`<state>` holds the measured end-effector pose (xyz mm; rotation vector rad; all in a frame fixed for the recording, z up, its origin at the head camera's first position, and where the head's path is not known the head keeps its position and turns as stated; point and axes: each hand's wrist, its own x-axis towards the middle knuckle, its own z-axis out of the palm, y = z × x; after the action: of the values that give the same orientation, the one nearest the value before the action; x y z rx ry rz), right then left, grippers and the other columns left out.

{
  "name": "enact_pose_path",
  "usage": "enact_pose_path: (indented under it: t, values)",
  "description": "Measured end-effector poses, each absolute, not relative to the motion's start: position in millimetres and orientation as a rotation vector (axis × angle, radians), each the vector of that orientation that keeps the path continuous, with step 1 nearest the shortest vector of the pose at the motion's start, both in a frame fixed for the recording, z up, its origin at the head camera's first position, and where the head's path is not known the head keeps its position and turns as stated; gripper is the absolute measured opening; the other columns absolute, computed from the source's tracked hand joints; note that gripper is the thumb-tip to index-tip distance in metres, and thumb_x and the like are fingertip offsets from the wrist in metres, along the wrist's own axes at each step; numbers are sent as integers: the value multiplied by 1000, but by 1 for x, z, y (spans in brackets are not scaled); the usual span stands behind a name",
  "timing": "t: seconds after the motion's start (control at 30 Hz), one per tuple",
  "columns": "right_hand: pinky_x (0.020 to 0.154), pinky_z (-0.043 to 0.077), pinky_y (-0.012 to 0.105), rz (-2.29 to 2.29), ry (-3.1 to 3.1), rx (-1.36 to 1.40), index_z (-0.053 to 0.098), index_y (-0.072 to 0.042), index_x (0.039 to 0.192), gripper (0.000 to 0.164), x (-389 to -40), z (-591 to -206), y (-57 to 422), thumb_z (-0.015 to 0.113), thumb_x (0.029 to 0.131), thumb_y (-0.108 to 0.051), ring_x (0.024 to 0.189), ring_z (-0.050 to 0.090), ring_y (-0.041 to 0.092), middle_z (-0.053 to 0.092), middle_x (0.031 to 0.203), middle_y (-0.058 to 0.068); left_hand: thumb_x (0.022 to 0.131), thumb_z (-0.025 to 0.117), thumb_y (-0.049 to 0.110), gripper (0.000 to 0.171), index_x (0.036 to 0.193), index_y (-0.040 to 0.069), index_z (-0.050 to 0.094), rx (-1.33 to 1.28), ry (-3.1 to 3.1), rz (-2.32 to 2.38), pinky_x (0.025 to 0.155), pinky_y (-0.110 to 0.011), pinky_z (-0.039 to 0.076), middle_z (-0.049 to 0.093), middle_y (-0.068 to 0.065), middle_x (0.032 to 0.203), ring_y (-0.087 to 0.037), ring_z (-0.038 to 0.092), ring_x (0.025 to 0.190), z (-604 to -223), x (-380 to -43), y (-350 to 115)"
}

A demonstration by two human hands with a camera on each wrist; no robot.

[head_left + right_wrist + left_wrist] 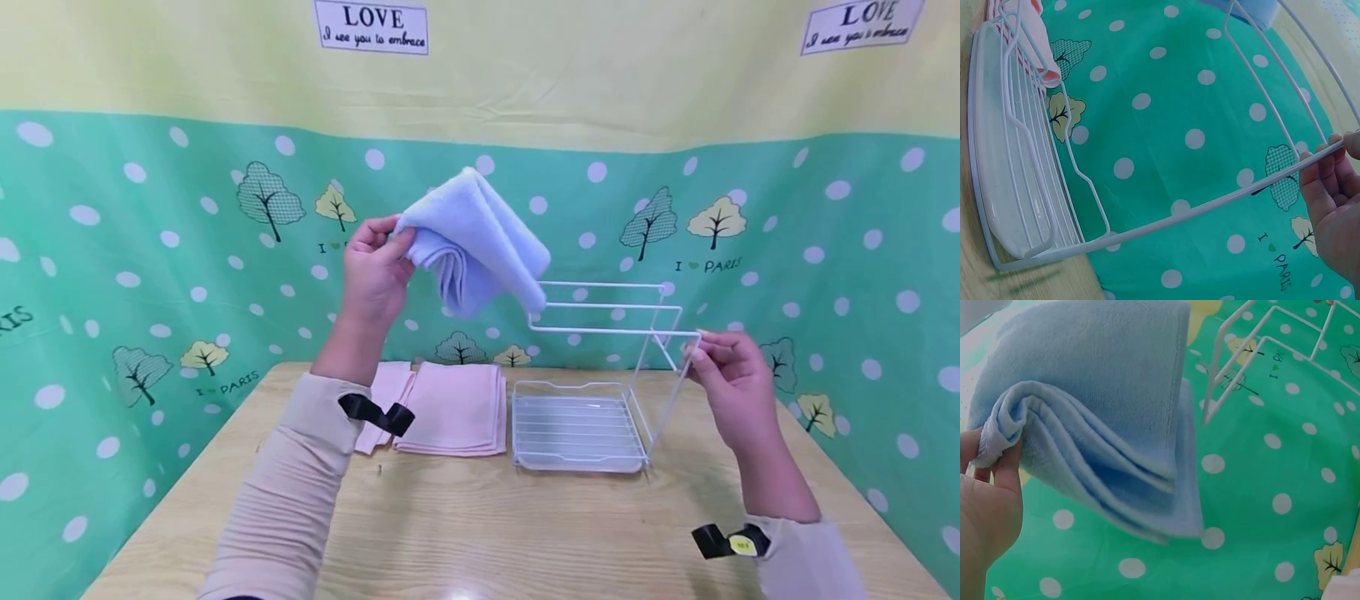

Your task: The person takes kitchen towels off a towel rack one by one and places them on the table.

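A folded light-blue towel (480, 237) hangs in the air, its left corner pinched by my left hand (377, 271). In the left wrist view the towel (1097, 381) droops in soft folds from the fingertips. Its right end is beside the left tips of the white wire rack's upper bars (600, 330); whether they touch I cannot tell. My right hand (735, 387) grips the rack's upright near its top front corner. The right wrist view shows the right hand's (1335, 200) fingers round that white wire upright (1210, 203).
Folded pink towels (450, 408) lie left of the rack on the wooden table (480, 533). A pale tray (573, 425) sits in the rack's wire base. Behind hangs a green and yellow curtain (172, 275) with dots and trees.
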<state>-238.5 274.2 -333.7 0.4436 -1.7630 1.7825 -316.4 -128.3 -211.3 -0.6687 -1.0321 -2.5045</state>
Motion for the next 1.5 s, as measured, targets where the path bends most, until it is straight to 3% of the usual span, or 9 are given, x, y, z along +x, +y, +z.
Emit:
enact_pose_path:
  t: [0.33, 0.63, 1.07, 1.5]
  values:
    - [79, 54, 21, 1792, -1754, 409, 57, 2, 116, 20, -239, -331, 274, 59, 96, -2, 91, 65, 11, 65, 99, 10, 89, 56, -18, 25, 84, 4, 68, -591, -1025, -2516, 76, -27, 57, 58, -10, 95, -21, 65, 86, -221, -309, -141]
    - [79, 55, 21, 1794, -1758, 393, 57, 0, 114, 19, -239, -332, 272, 58, 96, -2, 90, 65, 11, 65, 99, 9, 88, 56, -19, 26, 83, 3, 68, -466, -988, -2546, 74, -27, 58, 60, -10, 86, -20, 66, 80, -240, -301, -150]
    - [79, 55, 20, 1795, -1771, 396, 58, -2, 113, 18, -235, -333, 271, 57, 96, 1, 90, 65, 11, 64, 98, 7, 88, 55, -19, 25, 83, 3, 68, -371, -976, -2562, 76, -27, 58, 57, -9, 84, -20, 64, 80, -256, -285, -161]
    - [79, 54, 21, 1810, -1733, 401, 56, 4, 115, 20, -237, -330, 269, 57, 96, 1, 90, 64, 12, 64, 98, 10, 90, 53, -19, 27, 84, 3, 68, -326, -963, -2579, 77, -26, 57, 58, -9, 86, -19, 64, 82, -277, -276, -175]
